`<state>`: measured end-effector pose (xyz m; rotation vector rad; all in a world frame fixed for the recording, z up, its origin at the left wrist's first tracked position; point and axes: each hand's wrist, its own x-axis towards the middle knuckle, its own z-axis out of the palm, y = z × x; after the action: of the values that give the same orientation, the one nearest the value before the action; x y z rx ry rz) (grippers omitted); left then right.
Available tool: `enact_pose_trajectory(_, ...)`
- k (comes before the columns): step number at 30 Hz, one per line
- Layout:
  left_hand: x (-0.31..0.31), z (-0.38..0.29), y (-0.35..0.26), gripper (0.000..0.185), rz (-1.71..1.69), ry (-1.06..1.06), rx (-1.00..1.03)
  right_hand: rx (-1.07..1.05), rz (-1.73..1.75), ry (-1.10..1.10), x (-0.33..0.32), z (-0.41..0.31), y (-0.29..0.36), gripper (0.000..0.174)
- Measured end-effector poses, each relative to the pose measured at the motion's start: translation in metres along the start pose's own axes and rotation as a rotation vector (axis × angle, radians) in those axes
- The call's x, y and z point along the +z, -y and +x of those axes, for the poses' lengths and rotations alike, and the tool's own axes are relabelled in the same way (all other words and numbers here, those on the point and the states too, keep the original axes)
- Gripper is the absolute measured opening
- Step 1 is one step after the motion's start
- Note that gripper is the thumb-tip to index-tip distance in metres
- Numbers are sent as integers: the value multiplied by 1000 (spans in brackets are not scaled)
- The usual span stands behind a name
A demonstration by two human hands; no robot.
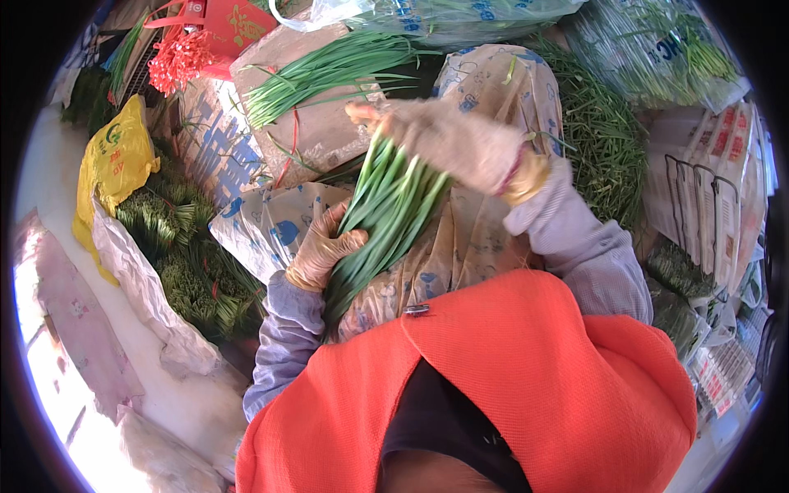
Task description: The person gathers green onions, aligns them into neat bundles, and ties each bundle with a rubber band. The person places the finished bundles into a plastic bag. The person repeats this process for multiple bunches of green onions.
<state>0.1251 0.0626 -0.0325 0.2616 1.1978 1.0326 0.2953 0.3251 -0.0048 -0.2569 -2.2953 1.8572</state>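
Observation:
My left hand (pixel 325 246), in a thin translucent glove, grips a bunch of garlic chives (pixel 394 209) slanting across my lap. Its pale stem ends point up and away from me, and the dark leaf tips hang down by my left sleeve. My right hand (pixel 431 132) wears a worn cloth glove over a yellowish one and lies across the stem ends. Motion blurs its fingers, so I cannot tell whether they hold anything. Beneath the bunch, a patterned apron (pixel 456 240) with blue prints covers my legs.
More chives (pixel 327 74) rest on a block (pixel 333 138) with a red tie across it. Bundled greens (pixel 191 265) lie at left beside a yellow bag (pixel 117 166). Red ties (pixel 179 58) hang at upper left. Loose leaves (pixel 598 135) and foam boxes (pixel 696 179) are at right.

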Motion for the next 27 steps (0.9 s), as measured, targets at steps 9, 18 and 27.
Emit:
enact_pose_trajectory(9, -5, -15, 26, 29, -230, -234, 172, 34, 655, -356, 0, -45, -63, 98)
enact_pose_trajectory(18, 26, -13, 16, 63, 878, -440, 523, -39, 948, -241, 92, -15, -79, 134)
enact_pose_trajectory(27, 49, -26, -5, 83, 1208, -404, 134, 325, 919, -389, 81, 19, 7, 30)
